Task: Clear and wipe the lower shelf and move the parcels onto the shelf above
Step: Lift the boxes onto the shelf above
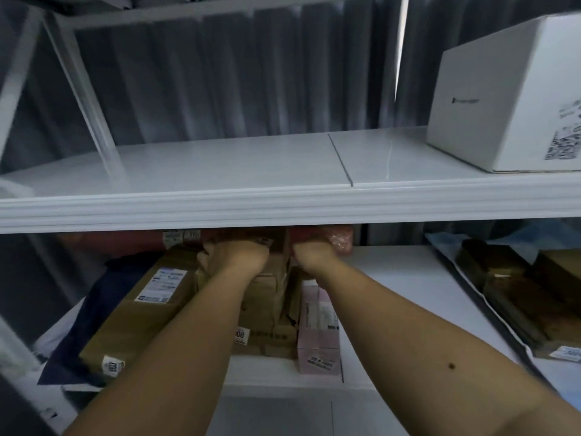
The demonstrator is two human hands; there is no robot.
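Observation:
Both my arms reach deep into the lower shelf (408,278). My left hand (242,256) is closed on the top of a brown cardboard box (267,297) in the middle of a pile of parcels. My right hand (314,258) grips a red bubble-wrapped parcel (341,239) at the back, partly hidden under the upper shelf's front edge (283,206). A long brown box (141,313) with a white label lies to the left. A pink box (319,332) stands right of the pile.
A large white carton (503,99) sits on the upper shelf at the right. A dark blue bag (78,335) lies under the left box. Clear bags of brown goods (518,291) fill the lower shelf's right side. Grey curtain hangs behind.

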